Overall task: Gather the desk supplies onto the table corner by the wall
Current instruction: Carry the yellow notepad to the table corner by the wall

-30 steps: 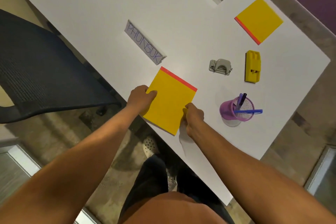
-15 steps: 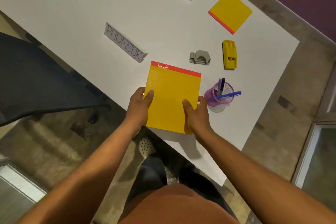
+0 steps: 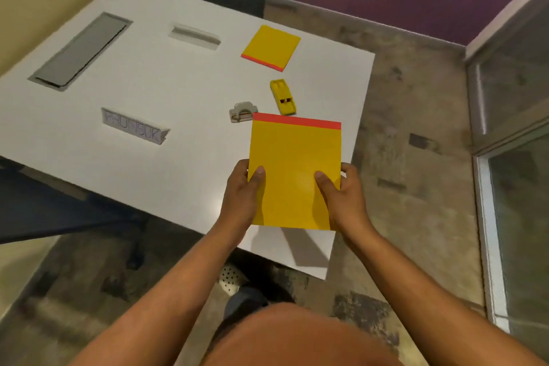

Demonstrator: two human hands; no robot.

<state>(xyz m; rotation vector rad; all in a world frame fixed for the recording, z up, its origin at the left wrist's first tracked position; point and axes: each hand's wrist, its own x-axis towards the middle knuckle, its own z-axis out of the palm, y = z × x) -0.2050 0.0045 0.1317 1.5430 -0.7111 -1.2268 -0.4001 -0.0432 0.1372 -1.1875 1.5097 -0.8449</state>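
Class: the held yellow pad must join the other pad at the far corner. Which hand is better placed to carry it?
Right hand, marginally: both hands grip the held pad, but the other pad lies nearer the table's right edge.

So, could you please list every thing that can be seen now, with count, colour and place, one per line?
held notepad: 1, yellow with a red top strip, lifted above the near right part of the table
second notepad: 1, yellow with a red strip, flat on the far right part of the table
stapler: 1, yellow, between the two notepads
hole punch: 1, grey, left of the stapler, partly hidden by the held notepad
name plate: 1, white with letters, left centre
empty plate holder: 1, white, far centre
cable hatch: 1, grey, far left
table: 1, white
left hand: 1, on the held notepad's left edge
right hand: 1, on its right edge
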